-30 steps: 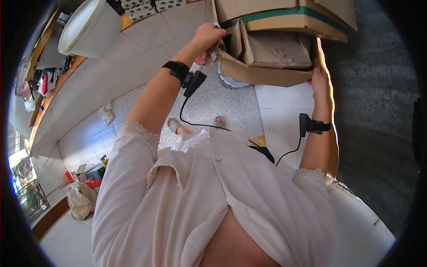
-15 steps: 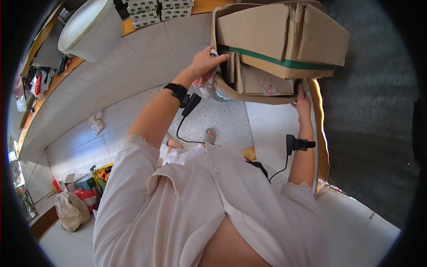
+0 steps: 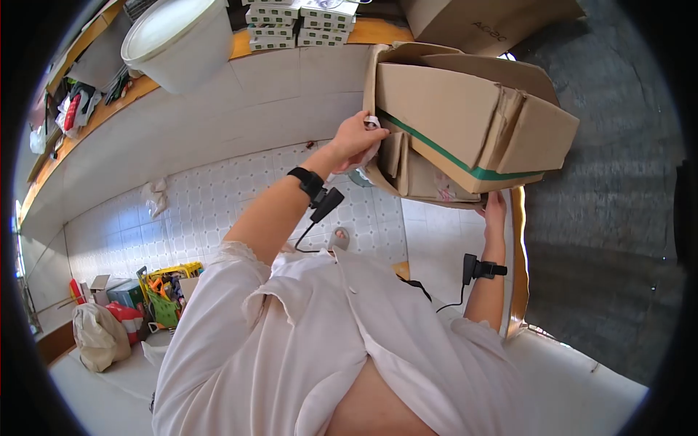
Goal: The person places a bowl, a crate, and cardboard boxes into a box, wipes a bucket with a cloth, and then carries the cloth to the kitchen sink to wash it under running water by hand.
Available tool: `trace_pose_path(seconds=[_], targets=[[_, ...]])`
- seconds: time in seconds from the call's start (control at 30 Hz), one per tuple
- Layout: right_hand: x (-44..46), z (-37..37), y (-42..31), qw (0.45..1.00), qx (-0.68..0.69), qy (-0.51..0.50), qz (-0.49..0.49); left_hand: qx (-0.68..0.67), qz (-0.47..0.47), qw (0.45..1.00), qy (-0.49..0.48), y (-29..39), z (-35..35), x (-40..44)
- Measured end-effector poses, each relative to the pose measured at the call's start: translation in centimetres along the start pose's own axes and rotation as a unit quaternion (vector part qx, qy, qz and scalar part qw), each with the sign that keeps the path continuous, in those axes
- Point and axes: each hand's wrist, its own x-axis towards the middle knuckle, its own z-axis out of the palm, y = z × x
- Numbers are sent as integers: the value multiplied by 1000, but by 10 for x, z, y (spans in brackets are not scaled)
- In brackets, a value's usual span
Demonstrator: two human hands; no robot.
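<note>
- left hand (image 3: pixel 356 142): clamped on the left wall of the open carton (image 3: pixel 370 87), thumb over the rim; a crumpled whitish bit (image 3: pixel 373 123) at the grip, cloth or plastic, cannot tell.
- right hand (image 3: pixel 494 211): fingers against the carton's near right corner; tips partly hidden, cannot tell how firmly closed.
- carton: out in front of the person, between both hands.
- inside it: a big folded cardboard piece (image 3: pixel 436 105) with green tape, tilted, jutting past the right side; smaller cardboard (image 3: pixel 427 176) below.
- past the carton: brown box (image 3: pixel 480 22) with dark print; stacked white boxes (image 3: pixel 320 23); white bucket (image 3: pixel 185 58), left.
- right: dark grey surface (image 3: pixel 611 218).
- lower left, well apart: beige bag (image 3: pixel 98 338).
- below: patterned tile floor (image 3: pixel 218 196).
</note>
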Motion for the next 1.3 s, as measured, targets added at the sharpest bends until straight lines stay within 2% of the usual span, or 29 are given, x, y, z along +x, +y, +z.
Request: trace_pose_path(seconds=[0.03, 0.1, 0.13, 0.23, 0.3, 0.33, 0.43, 0.53, 0.6, 0.63, 0.7, 0.77, 0.83, 0.9, 0.93, 1.0, 1.07, 1.13, 1.17, 1.23, 1.3], targets=[[2, 1, -3, 1000, -2, -2, -1, -2, -1, 1000, 2, -4, 3, 4], [8, 0, -3, 992, -114, 6, -51, 22, 4, 999, 46, -7, 7, 8], [12, -2, -4, 992, -115, 5, -50, 21, 3, 999, 45, -7, 7, 7], [19, -7, -16, 984, -172, -6, -37, 40, -28, 997, 54, 2, -6, 3], [18, -9, -23, 959, -284, -15, 14, 29, -35, 999, 22, 3, -18, -5], [23, -11, -17, 958, -286, -16, 15, 27, -37, 999, 22, 3, -20, -6], [26, -15, -7, 938, -341, 19, -59, 27, -47, 998, 16, -7, -22, -7], [9, -15, -15, 955, -289, 15, -66, 28, -52, 998, 34, -22, -28, -10], [-2, -16, -20, 980, -191, 35, -53, 4, -43, 998, 50, -27, -34, -15], [-1, -21, -14, 979, -194, 32, -54, 2, -46, 998, 52, -27, -39, -21], [2, -33, 7, 991, -121, 31, 44, -35, -62, 995, 67, -29, -53, -34], [-3, -44, 37, 984, -154, -1, 89, -81, -76, 990, 90, -38, -69, -50], [-1, -47, 79, 939, -292, -87, 160, -172, -114, 970, 129, -42, -91, -77], [-22, -21, 84, 889, -382, -197, 156, -213, -139, 951, 178, -65, -116, -97], [-36, 1, 81, 884, -390, -206, 152, -249, -153, 933, 212, -78, -129, -113], [-71, 49, 66, 853, -419, -299, 86, -278, -158, 911, 259, -110, -153, -142], [-74, 108, 75, 816, -436, -377, 33, -327, -198, 864, 328, -141, -179, -170], [-96, 178, 56, 750, -516, -400, -108, -330, -179, 838, 396, -162, -207, -196], [-116, 213, 38, 738, -519, -414, -121, -354, -192, 824, 399, -163, -218, -213], [-156, 279, -13, 680, -540, -444, -219, -374, -205, 794, 432, -168, -238, -243], [-181, 343, -37, 631, -546, -478, -273, -387, -198, 778, 454, -180, -259, -266]])
